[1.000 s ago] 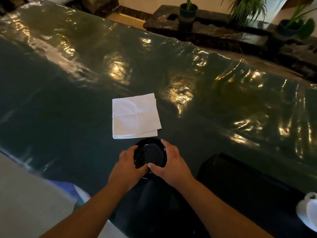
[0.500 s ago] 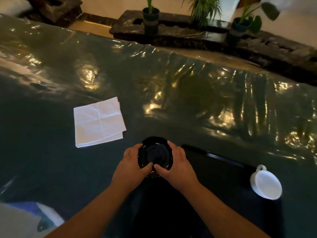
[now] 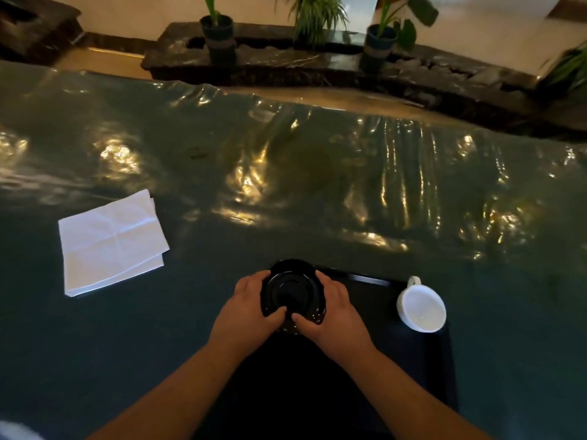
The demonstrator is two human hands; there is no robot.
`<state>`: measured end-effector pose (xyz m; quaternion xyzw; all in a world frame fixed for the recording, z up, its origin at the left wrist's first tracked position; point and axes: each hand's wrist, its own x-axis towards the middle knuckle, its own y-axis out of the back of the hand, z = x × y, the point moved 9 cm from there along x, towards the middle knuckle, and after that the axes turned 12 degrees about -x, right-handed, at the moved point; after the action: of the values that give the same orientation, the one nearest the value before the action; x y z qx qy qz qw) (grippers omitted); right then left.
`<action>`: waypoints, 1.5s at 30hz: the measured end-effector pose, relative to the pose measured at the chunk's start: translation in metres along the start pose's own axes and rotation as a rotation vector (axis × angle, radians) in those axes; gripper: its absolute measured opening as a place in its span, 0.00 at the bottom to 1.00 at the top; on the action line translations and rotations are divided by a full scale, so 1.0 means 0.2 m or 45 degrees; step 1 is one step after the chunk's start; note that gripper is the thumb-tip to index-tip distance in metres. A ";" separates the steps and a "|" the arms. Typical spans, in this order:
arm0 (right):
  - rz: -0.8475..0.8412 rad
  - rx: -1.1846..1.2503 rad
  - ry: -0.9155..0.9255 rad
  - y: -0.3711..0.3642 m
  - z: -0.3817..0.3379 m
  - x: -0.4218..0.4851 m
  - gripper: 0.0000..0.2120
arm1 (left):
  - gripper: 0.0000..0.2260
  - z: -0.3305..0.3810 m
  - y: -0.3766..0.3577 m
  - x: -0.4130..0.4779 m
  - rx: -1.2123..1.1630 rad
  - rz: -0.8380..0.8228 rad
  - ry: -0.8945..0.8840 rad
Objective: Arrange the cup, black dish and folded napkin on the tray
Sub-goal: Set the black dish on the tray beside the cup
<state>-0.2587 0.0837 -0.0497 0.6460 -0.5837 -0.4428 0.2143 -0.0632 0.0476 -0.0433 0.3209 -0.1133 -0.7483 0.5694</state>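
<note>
I hold a small round black dish [image 3: 292, 289] between both hands over the far left part of a dark tray [image 3: 413, 376]. My left hand [image 3: 247, 308] grips its left rim and my right hand [image 3: 333, 312] grips its right rim, thumbs on the near edge. A white cup [image 3: 421, 308] with its handle pointing away stands at the tray's far right corner. A folded white napkin [image 3: 111, 241] lies flat on the table to the left, off the tray.
The table [image 3: 286, 185] is covered with a shiny, wrinkled dark green plastic sheet. Beyond its far edge a dark stone ledge [image 3: 286, 61] carries several potted plants [image 3: 219, 33]. A pale patch shows at the bottom left corner.
The dish, held in both hands, has moved right, from in front of the napkin to over the tray. The view has turned right, bringing the cup and tray into sight.
</note>
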 end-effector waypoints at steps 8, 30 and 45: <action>-0.058 -0.038 -0.006 -0.02 0.08 -0.04 0.46 | 0.38 0.00 -0.10 -0.01 0.092 -0.117 -0.005; -0.126 -0.316 -0.052 0.06 0.46 -0.19 0.53 | 0.48 0.18 -0.49 -0.03 0.409 -0.349 -0.108; -0.172 -0.380 0.014 -0.01 0.32 -0.10 0.52 | 0.48 0.14 -0.37 -0.04 0.657 -0.175 -0.213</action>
<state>-0.3083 0.1188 -0.0773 0.6473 -0.4655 -0.5344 0.2806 -0.1372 0.0741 -0.0589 0.3993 -0.3248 -0.7554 0.4055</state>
